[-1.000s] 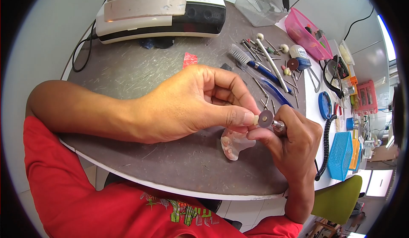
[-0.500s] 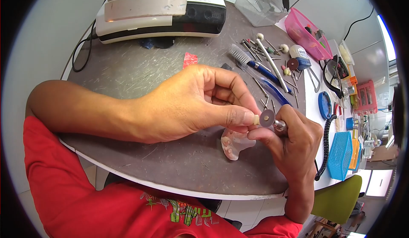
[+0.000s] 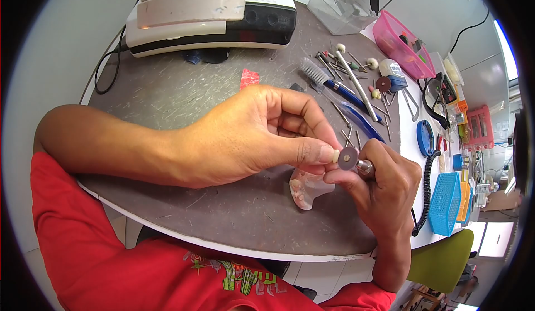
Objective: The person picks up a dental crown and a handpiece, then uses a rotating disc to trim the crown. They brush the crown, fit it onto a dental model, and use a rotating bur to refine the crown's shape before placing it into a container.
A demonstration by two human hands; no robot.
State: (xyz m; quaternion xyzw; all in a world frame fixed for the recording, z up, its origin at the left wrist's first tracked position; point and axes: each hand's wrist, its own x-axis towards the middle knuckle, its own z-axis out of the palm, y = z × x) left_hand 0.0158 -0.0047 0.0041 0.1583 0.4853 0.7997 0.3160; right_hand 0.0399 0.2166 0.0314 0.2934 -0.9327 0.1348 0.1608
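My left hand (image 3: pixel 273 133) pinches a small cream-coloured tooth piece (image 3: pixel 335 156) between thumb and fingertips. Wrapped round a metal rotary handpiece (image 3: pixel 365 167) is my right hand (image 3: pixel 384 183), its thumb close by the left fingers. A dark grinding disc (image 3: pixel 348 159) is fitted on the handpiece's end, right at the edge of the tooth piece. Below the hands, a pale dental model (image 3: pixel 307 189) with a pinkish side lies on the grey bench, partly covered by the left fingers.
Burs, a blue-handled brush (image 3: pixel 340 88) and a small bottle (image 3: pixel 392 75) lie behind my right hand. A white machine (image 3: pixel 212 27) stands at the back left. Along the right are a pink bin (image 3: pixel 401 46), a blue basket (image 3: pixel 446 204) and a coiled black cord (image 3: pixel 427 191).
The disc has shifted very slightly left and down against the tooth piece, and its face is turned a little more toward me. Both hands otherwise hold their places.
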